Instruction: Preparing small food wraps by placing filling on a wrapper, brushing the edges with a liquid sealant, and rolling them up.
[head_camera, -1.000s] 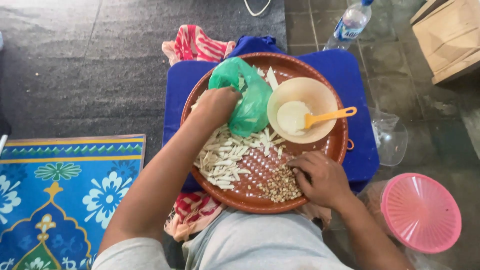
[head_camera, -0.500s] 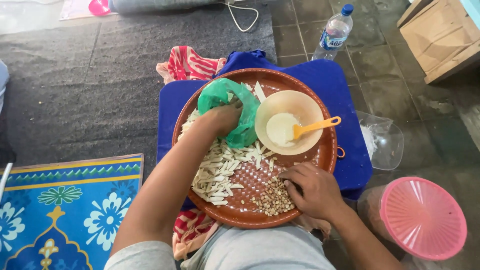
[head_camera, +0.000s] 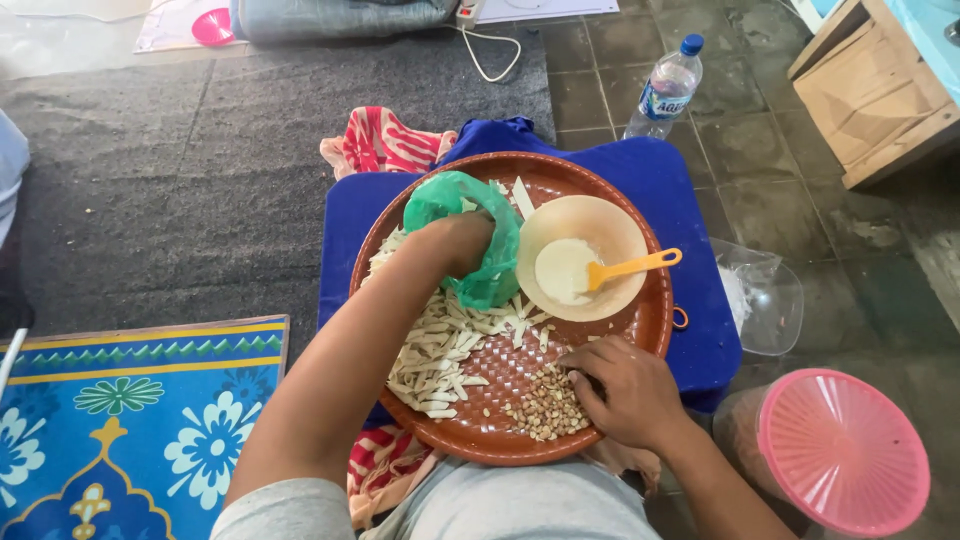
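Note:
A round brown woven tray (head_camera: 640, 345) rests on a blue cushion (head_camera: 680, 190). My left hand (head_camera: 455, 242) reaches into a green plastic bag (head_camera: 495, 265) lying on the tray; its fingers are hidden inside the bag. Pale strips (head_camera: 435, 350) are scattered below the bag. My right hand (head_camera: 625, 390) rests on the tray's near rim, fingertips touching a small heap of brown kernels (head_camera: 545, 405). A tan bowl (head_camera: 590, 235) holds white paste and an orange spoon (head_camera: 635, 268).
A plastic water bottle (head_camera: 665, 92) stands beyond the cushion. A clear plastic bag (head_camera: 760, 295) and a pink lidded container (head_camera: 840, 450) sit at the right. A wooden crate (head_camera: 880, 90) is far right. Grey carpet lies left, a blue patterned mat (head_camera: 130, 420) near left.
The view has shifted, so the tray sits lower and more central. My left hand has pushed deeper into the green bag. My right hand stays by the kernels.

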